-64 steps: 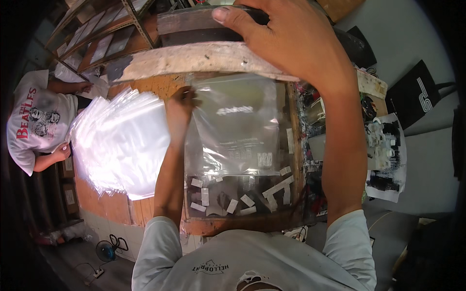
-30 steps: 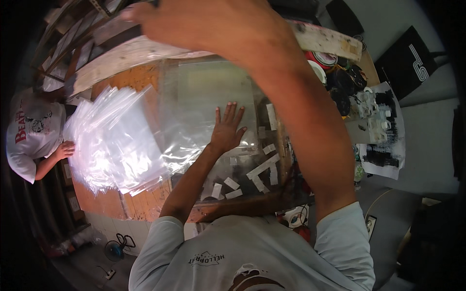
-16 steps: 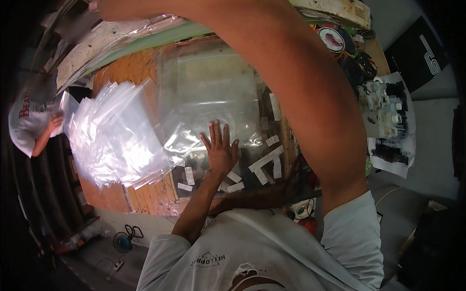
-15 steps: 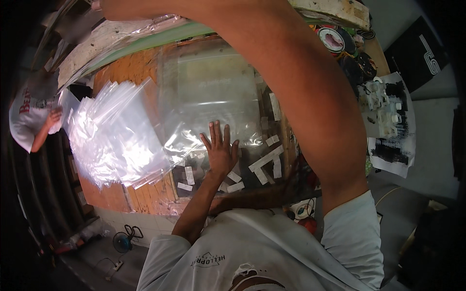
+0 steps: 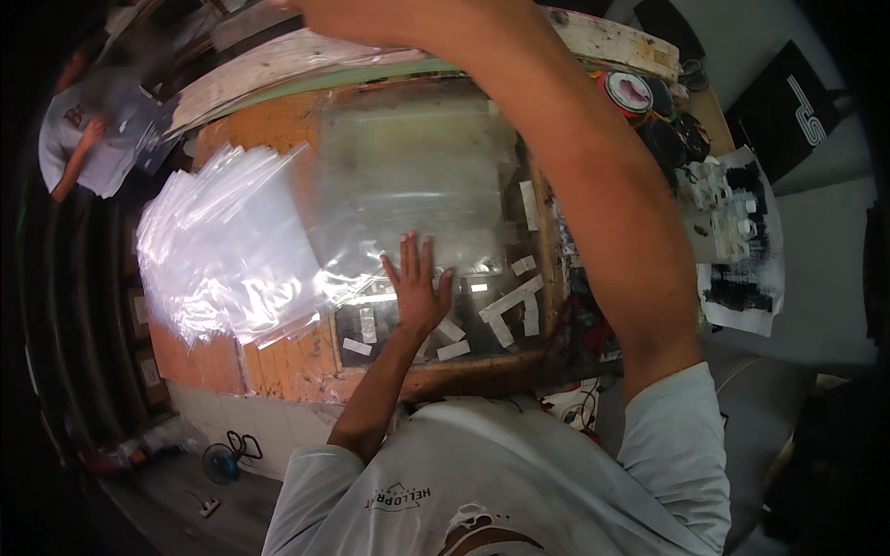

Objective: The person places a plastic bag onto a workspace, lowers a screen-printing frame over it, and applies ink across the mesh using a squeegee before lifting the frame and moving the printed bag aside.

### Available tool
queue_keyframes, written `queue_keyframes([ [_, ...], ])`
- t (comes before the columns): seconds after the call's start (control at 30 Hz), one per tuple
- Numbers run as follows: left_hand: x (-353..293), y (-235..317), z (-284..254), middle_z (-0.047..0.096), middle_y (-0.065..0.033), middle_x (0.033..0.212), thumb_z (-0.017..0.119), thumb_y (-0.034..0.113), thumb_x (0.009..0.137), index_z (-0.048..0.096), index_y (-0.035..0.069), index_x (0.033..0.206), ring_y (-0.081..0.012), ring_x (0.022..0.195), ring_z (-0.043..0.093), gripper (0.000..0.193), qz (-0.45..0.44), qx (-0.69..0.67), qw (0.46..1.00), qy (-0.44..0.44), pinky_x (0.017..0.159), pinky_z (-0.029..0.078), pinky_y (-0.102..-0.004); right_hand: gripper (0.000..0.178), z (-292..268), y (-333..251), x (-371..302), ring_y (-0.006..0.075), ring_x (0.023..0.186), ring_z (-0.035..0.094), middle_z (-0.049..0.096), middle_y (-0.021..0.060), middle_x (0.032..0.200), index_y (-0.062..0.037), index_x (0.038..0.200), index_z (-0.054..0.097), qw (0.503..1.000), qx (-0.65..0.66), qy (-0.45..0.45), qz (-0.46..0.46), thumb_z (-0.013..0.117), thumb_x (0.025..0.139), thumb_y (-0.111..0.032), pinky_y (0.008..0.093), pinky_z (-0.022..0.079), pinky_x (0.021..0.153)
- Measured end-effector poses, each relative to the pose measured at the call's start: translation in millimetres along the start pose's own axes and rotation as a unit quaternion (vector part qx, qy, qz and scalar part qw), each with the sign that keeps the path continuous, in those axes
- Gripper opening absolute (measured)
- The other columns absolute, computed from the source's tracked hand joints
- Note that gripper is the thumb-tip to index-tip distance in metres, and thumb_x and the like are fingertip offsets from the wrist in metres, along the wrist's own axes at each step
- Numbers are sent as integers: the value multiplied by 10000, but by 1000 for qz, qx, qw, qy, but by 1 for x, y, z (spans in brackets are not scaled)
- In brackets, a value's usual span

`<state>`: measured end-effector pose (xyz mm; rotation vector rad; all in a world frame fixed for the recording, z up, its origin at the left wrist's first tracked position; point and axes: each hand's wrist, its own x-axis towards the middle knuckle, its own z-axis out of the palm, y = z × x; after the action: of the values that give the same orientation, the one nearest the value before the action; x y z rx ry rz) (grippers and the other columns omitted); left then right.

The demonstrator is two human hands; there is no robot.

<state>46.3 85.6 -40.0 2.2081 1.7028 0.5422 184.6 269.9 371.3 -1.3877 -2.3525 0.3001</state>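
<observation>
My left hand lies flat with fingers spread on the lower edge of a clear plastic bag. The bag rests on a dark board stuck with short pieces of white tape. My right arm stretches up across the view. Only a sliver of my right hand shows at the top edge, beside a long raised frame with a green strip, and its fingers are cut off. Left of my left hand, a fanned pile of clear plastic bags overlaps the bag's edge.
Tape rolls lie at the far right. Several small bottles stand on ink-smeared paper beyond the table's right side. Another person stands at the far left. A small fan sits on the floor below the orange wooden tabletop.
My right hand has shifted rightward along the top edge. My left hand stays flat on the bag. The other person has moved up and right in the view, which has itself tilted slightly.
</observation>
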Motion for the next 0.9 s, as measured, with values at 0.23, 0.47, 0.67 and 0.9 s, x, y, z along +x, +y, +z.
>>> queue_keyframes([
  [0.23,-76,-150,-79,487,-176,1555,318,427,1099,429,53,1542,-361,1484,394,590,-232,195,949,87,1227,-29,-693,508,7,-14,8,380,1020,715,733,276,1061,46,1092,740,996,-37,71,39,523,1033,-410,508,556,889],
  [0.47,-46,-179,-161,583,-203,1461,549,366,1063,548,21,1457,-365,1411,492,523,-232,-34,960,152,1226,133,-652,523,40,-18,-11,386,912,728,752,233,950,-34,1096,755,987,-98,113,55,543,1014,-505,497,537,876],
  [0.67,-59,29,-147,517,-136,1503,650,421,1022,400,64,1559,-312,1373,493,691,-137,-613,770,110,1153,384,-462,396,178,-31,-141,289,733,558,595,103,785,-92,1198,735,961,-125,247,-22,717,919,-372,446,373,703],
  [0.9,-81,16,-83,365,-137,1497,697,525,952,380,70,1478,-285,1448,350,764,-451,-767,455,28,1178,206,-664,779,307,2,-211,278,965,552,571,104,977,-118,1542,465,992,-114,-20,57,729,816,-19,491,364,918],
])
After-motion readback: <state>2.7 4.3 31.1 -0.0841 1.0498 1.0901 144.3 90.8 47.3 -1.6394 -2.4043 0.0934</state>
